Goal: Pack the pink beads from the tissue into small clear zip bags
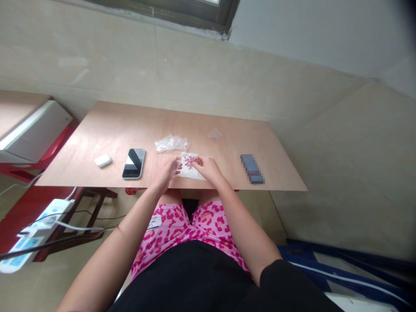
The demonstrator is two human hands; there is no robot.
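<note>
Small pink beads [189, 162] lie in a loose cluster on a white sheet [194, 173] near the table's front edge. My right hand [207, 167] reaches over the sheet's right side, its thumb and fingertips pinched together at the beads. Whatever sits between those fingertips is too small to make out. At the sheet's left edge, my left hand [169, 172] has its fingers curled round what looks like a small clear plastic bag [175, 168]. Behind the hands rests a pile of clear plastic bags [172, 143]. Farther right is another small clear bag [215, 134] with something pinkish in it.
On the wooden table [130, 125], a phone [134, 164] and a white case [103, 161] lie to the left. A dark, pixelated oblong object [252, 169] lies right. Power strips [39, 234] with cables sit on a red bench at lower left. A wall backs the table.
</note>
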